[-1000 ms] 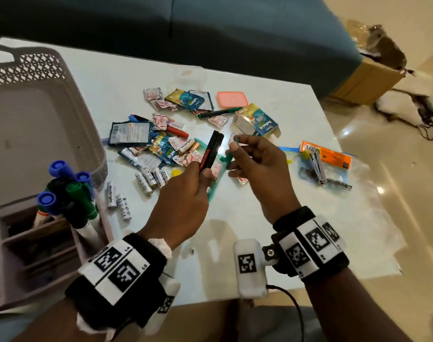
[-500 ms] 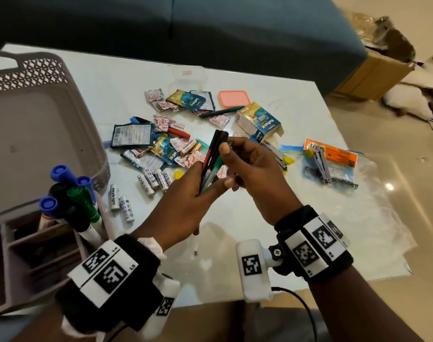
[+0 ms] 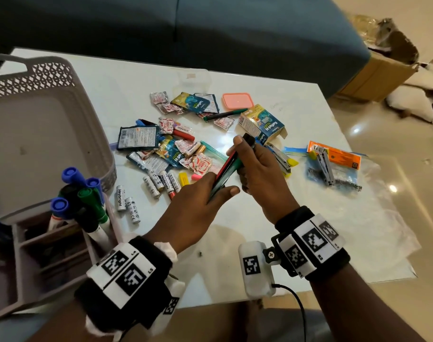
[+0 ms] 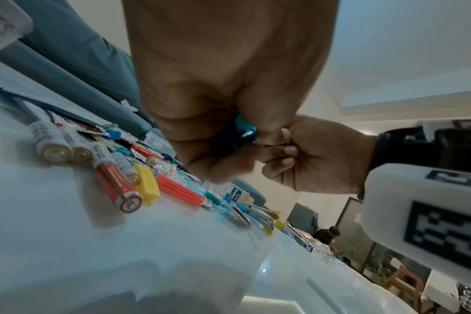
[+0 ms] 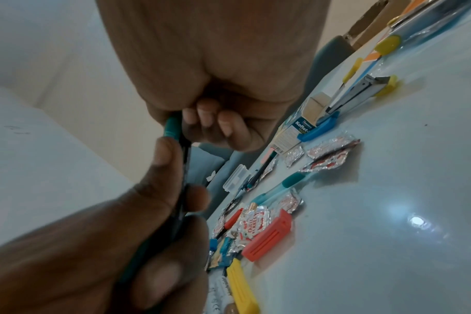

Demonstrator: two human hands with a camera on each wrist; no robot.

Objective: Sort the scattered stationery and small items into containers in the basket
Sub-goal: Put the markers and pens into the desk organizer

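Over the worktop [image 3: 272, 218]: my left hand [image 3: 195, 213] and right hand [image 3: 262, 174] both hold the pens [image 3: 226, 169].
Pens: light, stiff, smooth; I grip mid-bundle.

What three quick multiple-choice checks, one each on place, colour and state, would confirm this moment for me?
1. Where do the capped whiteboard markers stand?
A. in the grey plastic organiser beside the grey lattice basket
B. on the floor
C. inside the open cardboard box

2. What colour is the flat rectangular lid on the white table?
A. black
B. salmon pink
C. purple

3. What are both hands doing?
A. resting flat on the table
B. lifting the basket
C. gripping one bundle of thin pens

Answers: 1 A, their blue and green caps rise from its compartment. 2 B, it lies near the far edge. 3 C, the left hand holds the bundle's lower end, the right hand its upper end.
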